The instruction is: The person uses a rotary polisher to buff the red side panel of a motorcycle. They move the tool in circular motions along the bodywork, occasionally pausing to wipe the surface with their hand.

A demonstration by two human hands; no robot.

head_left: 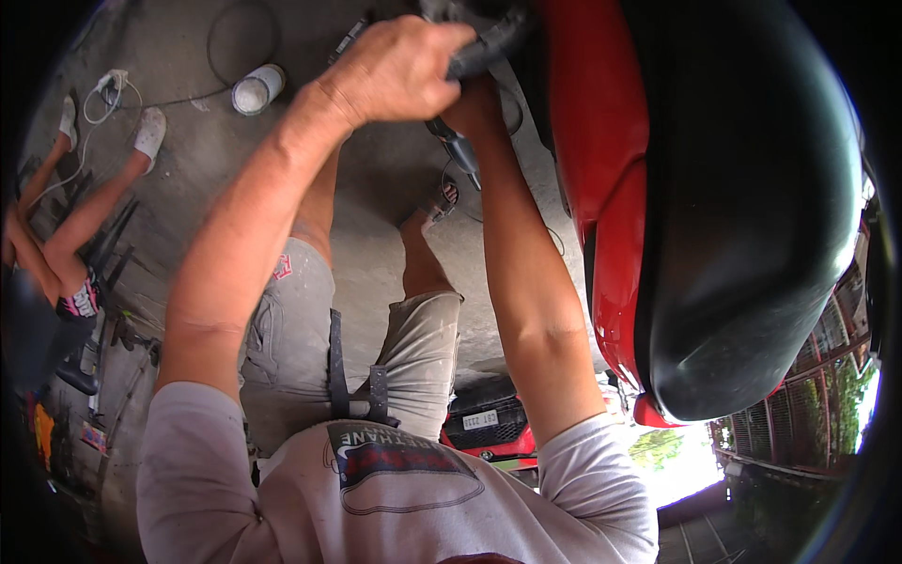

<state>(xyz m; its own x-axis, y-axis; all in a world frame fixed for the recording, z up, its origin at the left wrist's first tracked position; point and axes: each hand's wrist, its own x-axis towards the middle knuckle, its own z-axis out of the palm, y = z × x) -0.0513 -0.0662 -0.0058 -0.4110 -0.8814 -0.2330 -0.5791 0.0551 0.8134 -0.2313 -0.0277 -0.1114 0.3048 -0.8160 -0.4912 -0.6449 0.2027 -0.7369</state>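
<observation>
The left hand (399, 70) has its fingers curled tight around a black grip (484, 52) beside the red scooter body (601, 141). The right hand (474, 108) is mostly hidden behind it (I cannot tell how its fingers stand). Farther on the concrete floor (385, 179), a white can (256, 89) lies with pale content, room around it.

The grey concrete floor (395, 179) carries a white tin can (256, 89), a looped cable (240, 33) and a white plug strip (113, 83).

Head camera looks steeply down, close over forearms.
</observation>
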